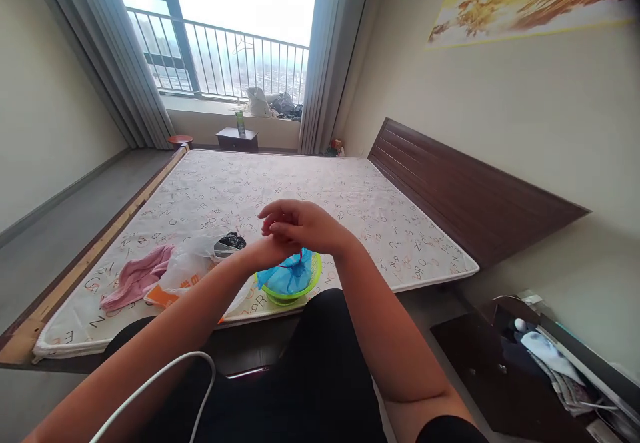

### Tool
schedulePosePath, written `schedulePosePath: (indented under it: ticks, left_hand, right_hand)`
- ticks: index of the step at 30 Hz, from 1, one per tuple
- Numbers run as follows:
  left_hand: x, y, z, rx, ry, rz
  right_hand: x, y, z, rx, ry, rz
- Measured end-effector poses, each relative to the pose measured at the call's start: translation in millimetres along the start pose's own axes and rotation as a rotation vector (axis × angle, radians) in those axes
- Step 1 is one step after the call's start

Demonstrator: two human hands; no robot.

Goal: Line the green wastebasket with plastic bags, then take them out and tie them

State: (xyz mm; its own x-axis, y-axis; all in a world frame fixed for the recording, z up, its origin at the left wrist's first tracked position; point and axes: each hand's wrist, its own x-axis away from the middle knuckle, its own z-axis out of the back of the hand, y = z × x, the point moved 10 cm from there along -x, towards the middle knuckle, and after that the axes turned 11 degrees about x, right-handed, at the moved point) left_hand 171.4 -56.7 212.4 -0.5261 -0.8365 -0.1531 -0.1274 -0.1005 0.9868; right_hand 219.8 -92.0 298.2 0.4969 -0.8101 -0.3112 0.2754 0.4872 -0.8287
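My two hands meet in front of me, above the near edge of the mattress. My right hand (311, 224) bends at the wrist and lies over my left hand, its fingers loosely curved with a gap to the thumb. Beneath it, my left hand (270, 251) is largely covered, so most of its fingers are hidden. Just below both hands sits a yellow-green basket (285, 300) containing a blue plastic bag (290, 277). A thin red strand shows by the bag; what it belongs to is unclear.
On the letter-patterned mattress (280, 176) lie a pink cloth (137, 277), a clear plastic bag with orange print (185, 266) and a black bundle (230, 241). A dark headboard (465, 196) stands right. A white cable (165, 367) crosses my left arm. Beyond is a nightstand (236, 139).
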Motion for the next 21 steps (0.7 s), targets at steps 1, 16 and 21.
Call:
schedulePosePath:
  ticks: [1,16,21]
  left_hand:
    - [1,-8,-6,0.021,-0.063,0.061]
    - [14,-30,-6,0.328,-0.12,0.182]
    - [17,-56,7,0.498,-0.001,0.306]
  right_hand:
    - [0,4,7,0.0,0.044,0.0]
    - [74,75,46,0.333,0.574,-0.209]
    - [84,68,32,0.316,0.558,-0.21]
